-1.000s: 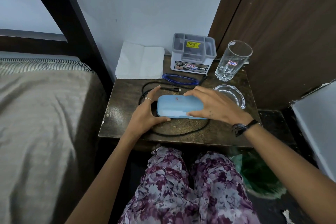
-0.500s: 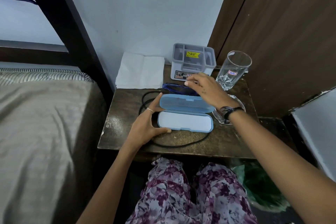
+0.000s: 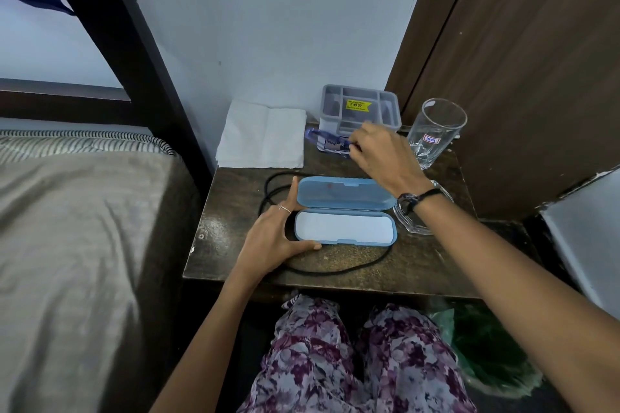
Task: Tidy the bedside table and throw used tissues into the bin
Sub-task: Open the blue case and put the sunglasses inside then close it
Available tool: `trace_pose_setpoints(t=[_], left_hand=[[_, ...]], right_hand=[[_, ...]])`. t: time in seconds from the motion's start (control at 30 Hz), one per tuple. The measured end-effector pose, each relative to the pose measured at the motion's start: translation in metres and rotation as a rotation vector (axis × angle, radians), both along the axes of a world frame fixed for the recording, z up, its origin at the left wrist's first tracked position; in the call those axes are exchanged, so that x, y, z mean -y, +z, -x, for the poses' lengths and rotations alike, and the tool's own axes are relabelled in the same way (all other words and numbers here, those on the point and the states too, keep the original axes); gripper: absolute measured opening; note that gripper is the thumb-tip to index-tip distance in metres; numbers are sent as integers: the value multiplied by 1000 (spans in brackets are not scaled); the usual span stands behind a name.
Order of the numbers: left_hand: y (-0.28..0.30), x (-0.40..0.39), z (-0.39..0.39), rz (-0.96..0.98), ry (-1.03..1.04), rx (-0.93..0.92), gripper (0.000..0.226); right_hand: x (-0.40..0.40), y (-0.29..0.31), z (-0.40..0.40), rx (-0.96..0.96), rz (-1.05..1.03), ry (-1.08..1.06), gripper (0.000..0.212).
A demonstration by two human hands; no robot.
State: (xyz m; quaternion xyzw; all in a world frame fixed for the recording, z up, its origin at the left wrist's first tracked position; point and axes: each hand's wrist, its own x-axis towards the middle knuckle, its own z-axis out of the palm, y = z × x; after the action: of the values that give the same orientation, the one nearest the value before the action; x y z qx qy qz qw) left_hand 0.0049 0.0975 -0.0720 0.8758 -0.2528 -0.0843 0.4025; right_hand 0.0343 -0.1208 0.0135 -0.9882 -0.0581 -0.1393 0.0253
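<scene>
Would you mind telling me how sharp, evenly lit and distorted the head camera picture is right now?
Head view: dim, soft indoor light with faint shadows; a dull sheen on the bedside table near its left edge; wide-angle bending of the bed post and door frame; the right hand over the blue glasses looks slightly smeared, while the open glasses case is sharp.

On the bedside table (image 3: 422, 261), bare wood lies open along the front edge and right front corner, while the open blue case (image 3: 345, 214), the looping black cable (image 3: 335, 270), the glass ashtray (image 3: 416, 225), the tumbler (image 3: 436, 131), the grey organiser (image 3: 360, 107) and the folded tissue (image 3: 261, 137) crowd the middle and back.
</scene>
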Motion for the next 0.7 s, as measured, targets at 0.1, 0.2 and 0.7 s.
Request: trace_pose_setpoints(t=[0.1, 0.2, 0.7], left_hand=[[1, 0, 0, -16, -1, 23, 113], [2, 1, 1, -26, 4, 24, 115], [6, 3, 3, -31, 12, 40, 121]], right_hand=[[-1, 15, 20, 205, -118, 22, 18], [-5, 26, 49, 267, -191, 8, 13], [-4, -38, 108, 55, 20, 204, 3]])
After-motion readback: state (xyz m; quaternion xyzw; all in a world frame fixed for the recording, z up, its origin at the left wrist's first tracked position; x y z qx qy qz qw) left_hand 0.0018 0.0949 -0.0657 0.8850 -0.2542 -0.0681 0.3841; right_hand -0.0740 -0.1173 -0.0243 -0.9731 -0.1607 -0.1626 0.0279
